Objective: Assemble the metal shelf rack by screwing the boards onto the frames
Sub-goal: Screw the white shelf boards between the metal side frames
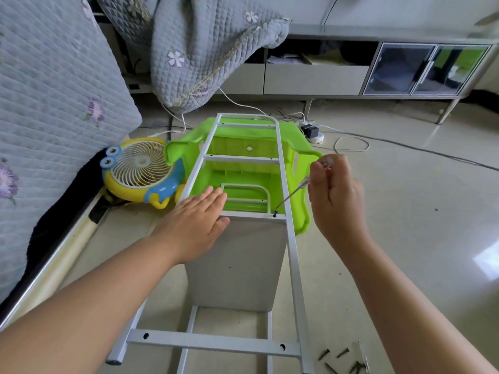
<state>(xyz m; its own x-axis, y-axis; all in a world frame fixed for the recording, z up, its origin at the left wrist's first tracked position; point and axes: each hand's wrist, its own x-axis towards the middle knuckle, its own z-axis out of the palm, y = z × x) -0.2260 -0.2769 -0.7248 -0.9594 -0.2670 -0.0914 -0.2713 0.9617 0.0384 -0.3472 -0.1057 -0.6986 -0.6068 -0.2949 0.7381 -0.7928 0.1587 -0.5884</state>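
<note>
A white metal ladder frame (293,255) lies lengthwise in front of me, its far end resting on a green plastic stool (243,147). A pale grey board (237,265) stands under one rung. My left hand (197,225) lies flat on the board's top left edge, fingers together. My right hand (334,195) grips a clear-handled screwdriver (294,191), whose tip sits on a dark screw (275,215) in the rung's right end. A second frame (251,195) shows below, inside the stool. Several loose screws (343,359) lie on the floor at bottom right.
A quilt-covered bed (54,103) runs along the left, with a yellow and blue toy fan (140,171) on the floor beside it. A power strip with cables (313,130) lies beyond the stool. A low cabinet (351,71) lines the far wall. Tiled floor (405,211) spreads right.
</note>
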